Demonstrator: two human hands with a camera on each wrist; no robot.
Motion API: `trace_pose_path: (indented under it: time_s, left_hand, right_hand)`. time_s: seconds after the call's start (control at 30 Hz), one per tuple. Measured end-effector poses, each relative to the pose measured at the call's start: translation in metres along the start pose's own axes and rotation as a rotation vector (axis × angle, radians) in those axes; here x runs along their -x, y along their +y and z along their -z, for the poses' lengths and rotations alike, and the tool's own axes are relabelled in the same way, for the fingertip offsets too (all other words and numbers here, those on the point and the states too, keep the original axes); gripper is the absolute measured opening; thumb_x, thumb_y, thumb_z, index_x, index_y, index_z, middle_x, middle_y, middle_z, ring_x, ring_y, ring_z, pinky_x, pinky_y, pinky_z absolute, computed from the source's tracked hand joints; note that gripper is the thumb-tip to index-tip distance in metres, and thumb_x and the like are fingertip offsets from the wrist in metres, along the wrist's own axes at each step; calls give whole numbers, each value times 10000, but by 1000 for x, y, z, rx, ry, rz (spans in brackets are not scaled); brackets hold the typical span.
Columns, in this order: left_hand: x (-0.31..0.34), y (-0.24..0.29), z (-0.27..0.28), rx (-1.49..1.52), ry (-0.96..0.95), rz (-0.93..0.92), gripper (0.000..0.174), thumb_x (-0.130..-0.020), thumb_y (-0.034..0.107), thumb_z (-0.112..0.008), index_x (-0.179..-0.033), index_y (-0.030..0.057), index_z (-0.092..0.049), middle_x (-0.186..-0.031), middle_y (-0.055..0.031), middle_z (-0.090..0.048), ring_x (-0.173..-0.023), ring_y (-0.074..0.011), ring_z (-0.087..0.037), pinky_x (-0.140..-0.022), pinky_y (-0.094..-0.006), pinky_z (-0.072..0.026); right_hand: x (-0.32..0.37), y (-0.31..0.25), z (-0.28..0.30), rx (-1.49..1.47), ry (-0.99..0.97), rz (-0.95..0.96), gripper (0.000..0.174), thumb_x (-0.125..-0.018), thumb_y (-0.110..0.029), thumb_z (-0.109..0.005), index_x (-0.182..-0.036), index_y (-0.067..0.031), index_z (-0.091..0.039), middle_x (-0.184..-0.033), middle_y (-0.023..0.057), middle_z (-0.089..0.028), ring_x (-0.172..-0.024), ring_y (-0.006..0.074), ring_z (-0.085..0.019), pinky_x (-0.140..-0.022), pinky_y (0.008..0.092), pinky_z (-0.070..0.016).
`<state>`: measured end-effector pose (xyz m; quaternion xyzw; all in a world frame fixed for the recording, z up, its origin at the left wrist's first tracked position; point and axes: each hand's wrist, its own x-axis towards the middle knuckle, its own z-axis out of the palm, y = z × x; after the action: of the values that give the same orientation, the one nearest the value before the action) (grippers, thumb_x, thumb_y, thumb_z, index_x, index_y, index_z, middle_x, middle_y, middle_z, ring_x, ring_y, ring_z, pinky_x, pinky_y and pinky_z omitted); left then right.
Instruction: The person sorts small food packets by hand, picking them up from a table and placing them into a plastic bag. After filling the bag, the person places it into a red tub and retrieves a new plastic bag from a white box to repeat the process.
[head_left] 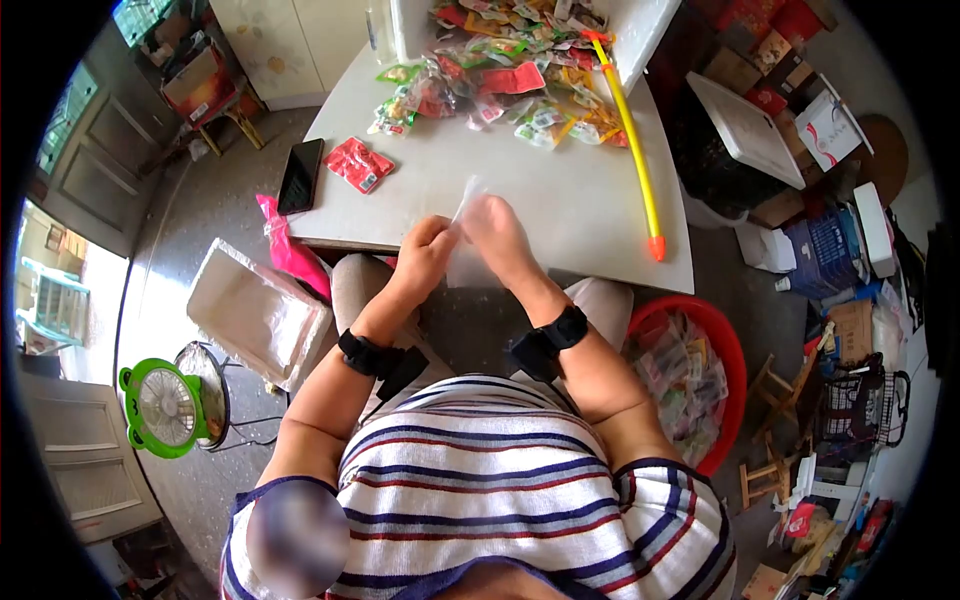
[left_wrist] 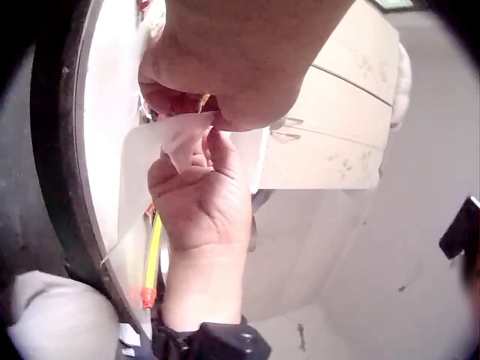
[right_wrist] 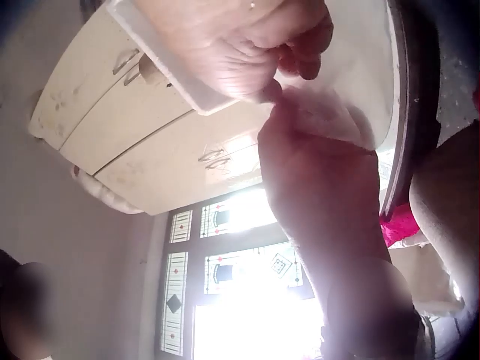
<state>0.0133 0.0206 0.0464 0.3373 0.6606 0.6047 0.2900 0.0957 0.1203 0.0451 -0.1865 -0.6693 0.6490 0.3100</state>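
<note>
A clear plastic bag [head_left: 468, 195] [left_wrist: 139, 161] [right_wrist: 330, 112] is stretched between two hands above the near table edge. The left hand [head_left: 424, 255] [left_wrist: 232, 67] [right_wrist: 322, 172] pinches its edge between thumb and fingers. Close beside it, the right hand [head_left: 500, 240] [left_wrist: 202, 199] [right_wrist: 232, 45] grips the bag with curled fingers, its palm facing the left wrist camera. Part of the bag hangs below the hands. Beyond them on the white table [head_left: 560, 200] lie a red packet [head_left: 360, 165] and a heap of small colourful packets [head_left: 510, 80].
A black phone [head_left: 300, 177] lies at the table's left edge, and a yellow stick with orange ends [head_left: 632, 140] along the right. A red tub of packets [head_left: 735, 400] stands right of the person, a white foam box [head_left: 250, 310] at left. A green fan [head_left: 163, 408] is farther left.
</note>
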Motion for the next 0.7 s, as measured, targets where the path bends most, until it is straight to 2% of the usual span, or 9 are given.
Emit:
trace_pose_path:
  time_s: [0.17, 0.27, 0.37, 0.43, 0.5, 0.53, 0.63, 0.67, 0.7]
  left_hand:
    - [6, 17, 0, 42, -47, 135, 207, -830, 204, -423, -860, 19, -510, -673, 20, -441, -596, -71, -381, -530, -192, -330]
    - [3, 13, 6, 89, -129, 145, 212, -831, 212, -417, -862, 23, -508, -670, 20, -442, -598, -68, -386, -527, -190, -329]
    - [1, 0, 8, 226, -158, 165, 201, -821, 195, -417, -838, 21, -515, -659, 5, -455, -595, -74, -404, -526, -198, -336]
    - [2, 2, 6, 318, -135, 196, 186, -799, 157, -419, -789, 7, -529, -655, -23, -482, -589, -85, -424, -527, -217, -347]
    - [0, 1, 4, 143, -4, 178, 163, -788, 132, -426, -795, 4, -526, -643, -36, -476, -583, -91, -424, -522, -228, -352]
    - [-3, 0, 4, 55, 60, 167, 152, -782, 119, -430, -797, 2, -525, -637, -43, -473, -579, -94, -424, -519, -234, -355]
    - [-18, -25, 16, -186, 261, -119, 148, -776, 113, -439, -816, -5, -518, -657, -91, -494, -592, -155, -461, -530, -266, -370]
    - [-23, -30, 23, -332, 396, -254, 145, -760, 116, -460, -814, -8, -512, -692, -131, -506, -625, -253, -485, -554, -314, -385]
    - [-22, -11, 28, -528, 470, -461, 129, -742, 105, -475, -809, 1, -512, -698, -135, -507, -644, -281, -484, -563, -332, -388]
  right_hand:
    - [-7, -13, 4, 171, -104, -152, 371, -723, -123, -565, -998, 64, -401, -801, 84, -528, -693, 124, -516, -604, 240, -425]
    - [-6, -24, 0, -43, 17, -280, 348, -719, -130, -567, -976, 55, -424, -800, 78, -531, -703, 125, -522, -592, 246, -427]
    - [-5, -27, -5, -121, 110, -266, 303, -714, -126, -552, -952, 30, -450, -759, 100, -541, -702, 173, -545, -594, 276, -431]
    - [-11, -15, -5, 237, 57, -36, 279, -706, -114, -534, -941, 16, -462, -760, 140, -539, -715, 234, -548, -608, 311, -433]
    - [-10, -14, -8, 587, 86, 300, 243, -687, -98, -510, -903, 6, -467, -742, 194, -523, -719, 332, -523, -615, 371, -428]
    - [-11, -18, -9, 656, 68, 315, 221, -689, -95, -507, -882, 5, -465, -731, 191, -526, -705, 334, -523, -606, 378, -426]
    - [-22, -20, -13, 704, 110, 433, 129, -692, -91, -504, -770, 1, -458, -657, 166, -524, -618, 328, -520, -545, 388, -415]
    - [-27, -14, -17, 590, 100, 373, 129, -710, -109, -500, -769, 0, -465, -649, 132, -526, -612, 272, -526, -542, 356, -418]
    - [-35, -5, -19, 475, 89, 313, 134, -728, -127, -497, -767, -1, -473, -641, 98, -528, -606, 217, -531, -539, 323, -422]
